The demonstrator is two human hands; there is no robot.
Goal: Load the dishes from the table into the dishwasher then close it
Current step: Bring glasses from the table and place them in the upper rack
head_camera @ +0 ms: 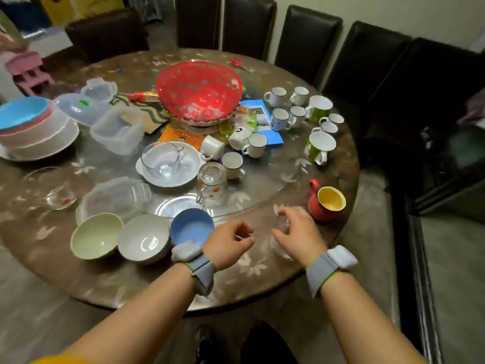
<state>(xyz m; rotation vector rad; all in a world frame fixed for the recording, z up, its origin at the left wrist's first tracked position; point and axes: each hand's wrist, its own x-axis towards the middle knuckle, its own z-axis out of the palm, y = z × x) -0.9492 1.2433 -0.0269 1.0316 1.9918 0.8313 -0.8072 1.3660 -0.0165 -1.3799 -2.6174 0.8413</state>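
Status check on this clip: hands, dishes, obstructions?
Left hand loosely curled, empty. Right hand curling over clear glass at table edge. Dishes all unloaded.

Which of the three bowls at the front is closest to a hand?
The blue bowl, rightmost of the three, right beside the left hand; the green and white ones sit farther left.

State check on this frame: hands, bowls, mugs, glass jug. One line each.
left hand: fingers loosely curled, holds nothing
right hand: curled over a clear glass at the table edge; grip unclear
blue bowl: upright, empty
white bowl: upright, empty
green bowl: upright, empty
red mug: upright, empty, yellow inside
glass jug: upside down
clear tub: open, no lid on
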